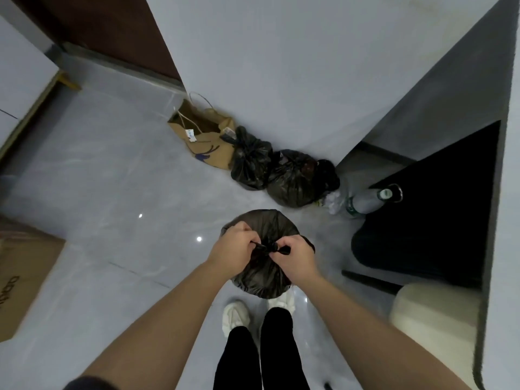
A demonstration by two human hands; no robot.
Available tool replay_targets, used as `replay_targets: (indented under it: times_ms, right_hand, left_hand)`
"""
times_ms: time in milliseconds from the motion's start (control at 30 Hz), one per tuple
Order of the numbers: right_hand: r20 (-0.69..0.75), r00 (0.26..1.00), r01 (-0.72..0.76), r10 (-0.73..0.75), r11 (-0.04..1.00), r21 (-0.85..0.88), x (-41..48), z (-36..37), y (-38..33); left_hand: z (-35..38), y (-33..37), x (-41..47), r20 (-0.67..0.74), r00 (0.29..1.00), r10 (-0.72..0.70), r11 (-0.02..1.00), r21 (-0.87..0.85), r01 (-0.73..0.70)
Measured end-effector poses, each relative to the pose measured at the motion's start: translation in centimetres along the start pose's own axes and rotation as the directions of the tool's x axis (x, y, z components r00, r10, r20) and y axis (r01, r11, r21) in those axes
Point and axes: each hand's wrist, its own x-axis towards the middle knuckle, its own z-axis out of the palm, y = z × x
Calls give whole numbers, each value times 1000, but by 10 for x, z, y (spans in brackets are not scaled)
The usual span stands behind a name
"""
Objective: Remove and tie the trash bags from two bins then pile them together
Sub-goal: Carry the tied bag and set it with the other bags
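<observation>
1. Both grips are clamped: the left hand [233,250] and the right hand [295,258] each pinch a tail of the twisted black knot [267,248], fingers curled.
2. The knot tops the full black plastic trash bag [261,280], right in front of the white shoes [235,316].
3. Further out, by the wall, a smaller tied black bag [250,164] touches a bigger tied black bag [295,181], with a brown paper carrier bag [202,142] alongside.

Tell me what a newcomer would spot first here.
The left hand and right hand pinch the knotted neck of a black bag at lower centre. Behind it, a pile of tied black bags lies against the wall, with a paper bag on its left and a bottle on its right.
</observation>
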Motion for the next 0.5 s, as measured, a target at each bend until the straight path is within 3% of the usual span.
replay_targets:
  times_ms: [300, 500]
  right_hand:
    - [94, 996, 7, -4, 1000, -28, 128, 37, 55]
    - [72, 995, -64, 64, 998, -8, 188, 65, 83]
  left_hand:
    - [60, -61, 116, 45, 999, -8, 1000, 13, 8]
    - [87, -94, 180, 79, 996, 36, 998, 39, -39]
